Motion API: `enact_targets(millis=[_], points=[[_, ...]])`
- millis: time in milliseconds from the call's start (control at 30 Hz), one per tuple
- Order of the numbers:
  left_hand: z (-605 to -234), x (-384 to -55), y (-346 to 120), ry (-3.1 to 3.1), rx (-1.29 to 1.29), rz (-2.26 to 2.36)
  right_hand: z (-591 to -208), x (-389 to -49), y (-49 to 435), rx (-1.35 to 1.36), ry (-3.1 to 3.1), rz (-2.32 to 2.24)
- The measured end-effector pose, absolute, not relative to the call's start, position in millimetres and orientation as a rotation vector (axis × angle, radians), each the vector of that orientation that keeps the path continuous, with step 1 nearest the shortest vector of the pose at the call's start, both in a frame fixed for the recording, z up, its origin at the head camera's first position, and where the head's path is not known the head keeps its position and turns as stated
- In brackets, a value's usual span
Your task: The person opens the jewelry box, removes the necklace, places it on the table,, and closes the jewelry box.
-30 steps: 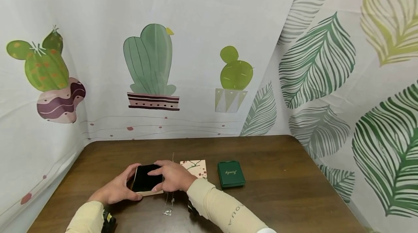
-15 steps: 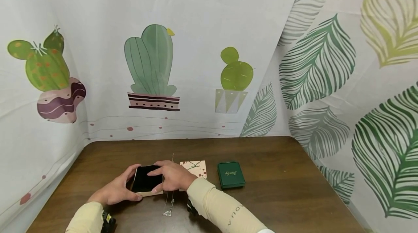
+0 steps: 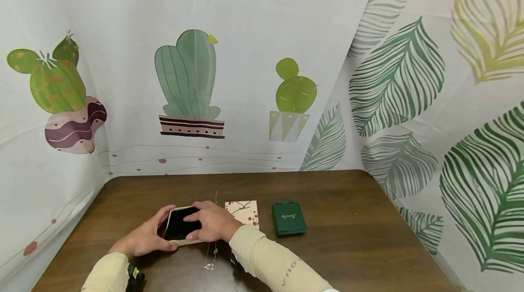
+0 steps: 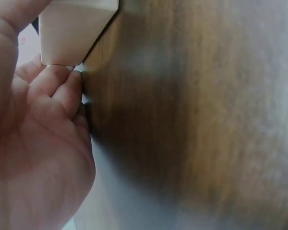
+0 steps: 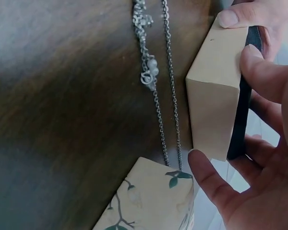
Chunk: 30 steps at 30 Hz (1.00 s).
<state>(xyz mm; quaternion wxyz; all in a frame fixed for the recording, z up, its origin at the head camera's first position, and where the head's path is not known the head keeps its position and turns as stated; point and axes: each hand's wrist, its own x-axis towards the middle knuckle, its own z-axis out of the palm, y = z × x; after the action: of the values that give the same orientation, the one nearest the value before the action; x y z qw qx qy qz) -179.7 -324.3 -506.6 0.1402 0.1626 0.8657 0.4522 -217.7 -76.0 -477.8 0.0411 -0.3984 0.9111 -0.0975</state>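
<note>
A cream jewellery box point(image 3: 186, 242) with a black insert point(image 3: 177, 224) is tilted a little on the left part of the table. My left hand point(image 3: 143, 236) grips its left side, thumb at the near corner and fingers at the far one; in the left wrist view, fingers touch the box's cream wall point(image 4: 72, 33). My right hand point(image 3: 218, 221) pinches the black insert, thumb at its near edge and another finger lying across its top. In the right wrist view, the insert point(image 5: 241, 124) stands proud of the box wall. A silver chain necklace point(image 5: 170, 72) lies beside the box, partly under my right hand.
A cream floral-patterned box piece point(image 3: 243, 211) lies right of the necklace, partly behind my right hand. Farther right is a closed green box point(image 3: 289, 218) with gold lettering. Printed curtains point(image 3: 245, 78) hang behind the table's far edge.
My right hand has shifted slightly left with the insert's right edge, and more of the cream rim shows along the far and right sides. My left hand stays put.
</note>
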Motion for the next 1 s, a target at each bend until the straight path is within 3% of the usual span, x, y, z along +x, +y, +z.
enact_targets(millis=[1000], points=[[-508.6, -178.1, -323.7, 2.467, 0.467, 1.375, -483.2, -209.6, -91.7, -1.038, 2.889, -0.249]])
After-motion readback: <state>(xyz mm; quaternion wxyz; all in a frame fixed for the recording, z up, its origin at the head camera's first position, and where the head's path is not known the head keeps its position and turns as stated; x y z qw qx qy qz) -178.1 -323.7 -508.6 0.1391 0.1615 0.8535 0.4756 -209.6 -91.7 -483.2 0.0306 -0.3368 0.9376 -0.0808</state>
